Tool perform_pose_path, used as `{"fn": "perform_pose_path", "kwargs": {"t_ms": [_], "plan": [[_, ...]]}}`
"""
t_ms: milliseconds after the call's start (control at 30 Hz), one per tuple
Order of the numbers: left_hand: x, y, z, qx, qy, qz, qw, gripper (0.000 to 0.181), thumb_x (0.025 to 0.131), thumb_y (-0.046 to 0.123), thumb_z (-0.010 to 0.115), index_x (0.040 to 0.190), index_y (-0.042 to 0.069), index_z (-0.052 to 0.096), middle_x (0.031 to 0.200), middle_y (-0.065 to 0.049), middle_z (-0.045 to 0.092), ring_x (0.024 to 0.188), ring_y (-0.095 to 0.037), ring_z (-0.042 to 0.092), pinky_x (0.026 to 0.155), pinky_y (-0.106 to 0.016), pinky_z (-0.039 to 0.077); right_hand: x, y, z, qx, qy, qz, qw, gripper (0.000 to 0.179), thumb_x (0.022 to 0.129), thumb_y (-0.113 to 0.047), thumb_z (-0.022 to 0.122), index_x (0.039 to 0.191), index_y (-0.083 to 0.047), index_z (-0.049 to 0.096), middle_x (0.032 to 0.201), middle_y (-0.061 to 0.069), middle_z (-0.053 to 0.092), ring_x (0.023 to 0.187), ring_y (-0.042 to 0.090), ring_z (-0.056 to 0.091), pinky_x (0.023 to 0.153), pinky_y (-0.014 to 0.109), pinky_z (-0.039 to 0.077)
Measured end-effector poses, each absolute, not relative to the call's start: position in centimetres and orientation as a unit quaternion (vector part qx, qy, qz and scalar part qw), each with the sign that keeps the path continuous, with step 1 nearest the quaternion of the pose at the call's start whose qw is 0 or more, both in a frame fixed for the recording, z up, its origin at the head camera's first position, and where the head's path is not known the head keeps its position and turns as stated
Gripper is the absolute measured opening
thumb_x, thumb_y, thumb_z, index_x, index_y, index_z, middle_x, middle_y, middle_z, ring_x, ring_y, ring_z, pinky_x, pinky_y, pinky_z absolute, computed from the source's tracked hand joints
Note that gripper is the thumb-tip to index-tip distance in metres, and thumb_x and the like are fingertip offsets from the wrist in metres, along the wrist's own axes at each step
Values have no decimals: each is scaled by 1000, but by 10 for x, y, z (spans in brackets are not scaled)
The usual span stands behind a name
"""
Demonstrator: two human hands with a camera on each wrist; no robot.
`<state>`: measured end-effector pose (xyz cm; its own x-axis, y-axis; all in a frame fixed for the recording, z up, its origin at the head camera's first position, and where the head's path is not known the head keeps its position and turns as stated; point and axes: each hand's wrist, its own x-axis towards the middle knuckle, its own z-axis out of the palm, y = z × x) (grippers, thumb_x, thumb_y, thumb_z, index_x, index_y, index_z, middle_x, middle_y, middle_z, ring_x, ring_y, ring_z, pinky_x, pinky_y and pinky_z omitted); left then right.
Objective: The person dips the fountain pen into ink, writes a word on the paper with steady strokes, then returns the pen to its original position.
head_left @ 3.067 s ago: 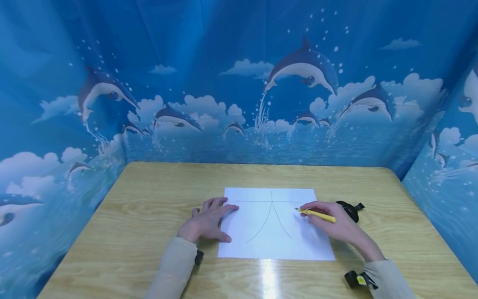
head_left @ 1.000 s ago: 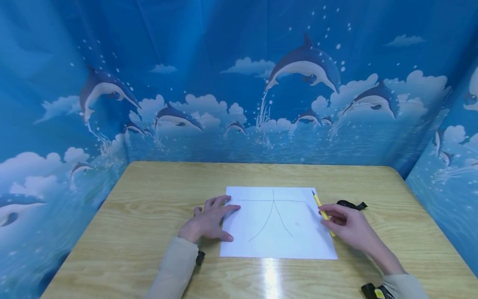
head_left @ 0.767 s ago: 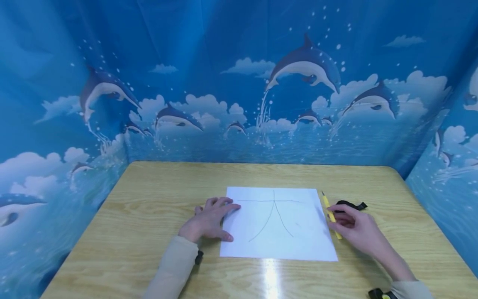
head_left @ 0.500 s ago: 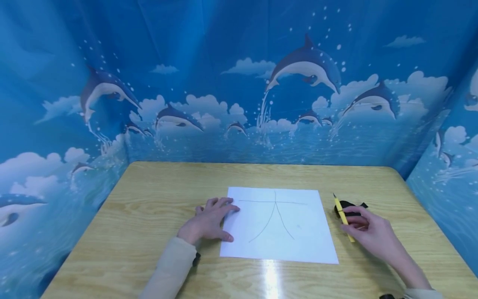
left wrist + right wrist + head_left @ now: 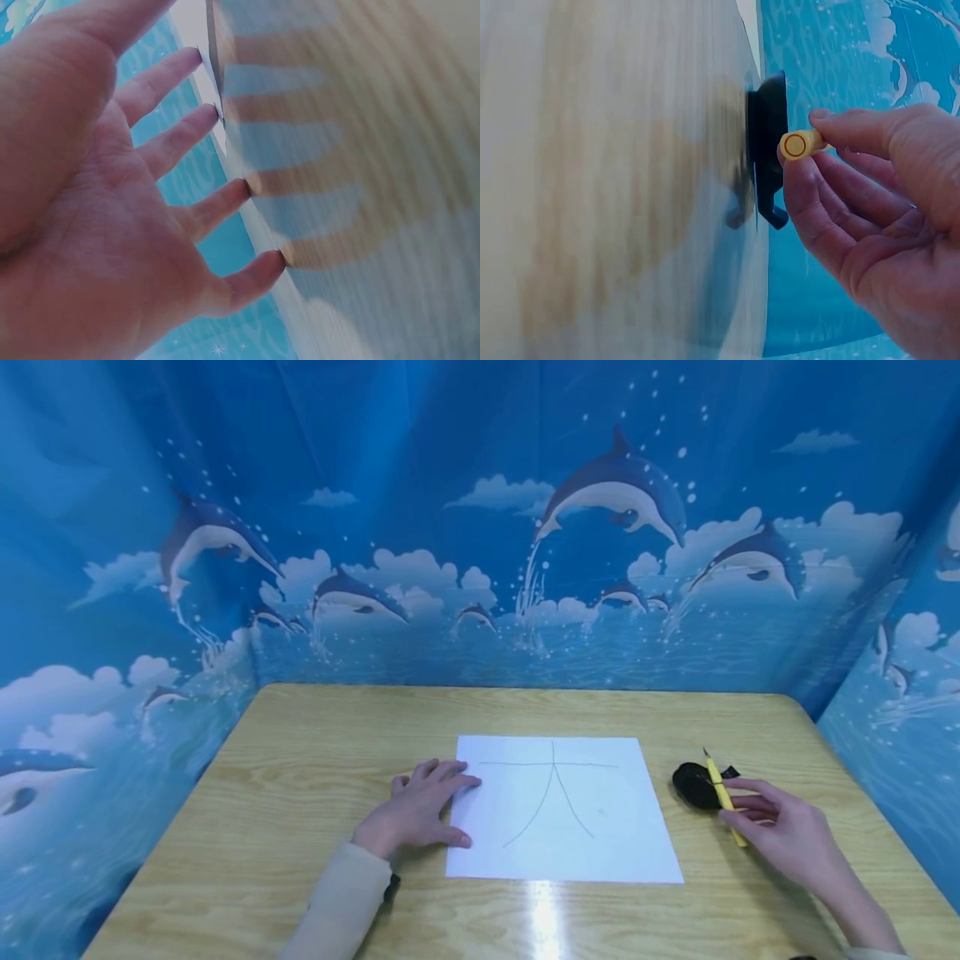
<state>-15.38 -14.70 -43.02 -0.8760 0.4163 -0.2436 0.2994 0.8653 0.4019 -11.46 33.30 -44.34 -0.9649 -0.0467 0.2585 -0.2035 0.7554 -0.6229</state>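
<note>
A yellow pen [image 5: 722,800] with a thin dark tip is pinched between the thumb and fingers of my right hand [image 5: 787,835]. Its tip points away from me, over a round black object [image 5: 692,785] with a short tab. From the right wrist view, the pen's round yellow end [image 5: 795,145] faces the camera, just beside the black object [image 5: 769,142]; whether they touch I cannot tell. My left hand [image 5: 416,806] has its fingers spread, with thumb and fingertips at the left edge of a white sheet of paper [image 5: 630,852]. Thin dark lines mark the sheet: one across, one short upright, two curving downward.
The sheet lies on a wood-grain table [image 5: 337,727], the black object to its right. Behind and at both sides hangs a blue curtain [image 5: 450,527] printed with dolphins and clouds. A light reflection shines on the table below the paper.
My right hand has moved from over the paper to the right with the pen, which has turned to point away from me. The left hand stays at the paper's left edge.
</note>
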Motion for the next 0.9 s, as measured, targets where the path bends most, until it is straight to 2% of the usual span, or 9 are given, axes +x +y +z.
{"fn": "perform_pose_path", "kwargs": {"t_ms": [467, 700, 900], "plan": [[-154, -148, -432, 186, 953, 176, 163, 81, 81, 53, 81, 152, 33, 47, 169, -2, 30, 156, -43, 21, 116, -75, 21, -116, 359, -444, 30, -944, 308, 115, 42, 85, -6, 81, 124, 1, 67, 98, 24, 77, 72, -20, 58, 55, 13, 52], [-155, -148, -432, 183, 952, 177, 167, 80, 83, 52, 80, 153, 33, 46, 169, -1, 29, 156, -43, 21, 116, -75, 21, -119, 366, -445, 35, -959, 261, 102, 42, 82, -6, 82, 121, 3, 68, 94, 23, 78, 66, -20, 56, 55, 10, 46], [-157, -149, -432, 188, 950, 180, 171, 80, 84, 52, 79, 154, 34, 44, 169, 0, 29, 156, -43, 20, 114, -76, 22, -125, 368, -446, 47, -969, 229, 84, 41, 81, -9, 84, 118, 1, 69, 92, 18, 78, 65, -14, 61, 59, 16, 49]]}}
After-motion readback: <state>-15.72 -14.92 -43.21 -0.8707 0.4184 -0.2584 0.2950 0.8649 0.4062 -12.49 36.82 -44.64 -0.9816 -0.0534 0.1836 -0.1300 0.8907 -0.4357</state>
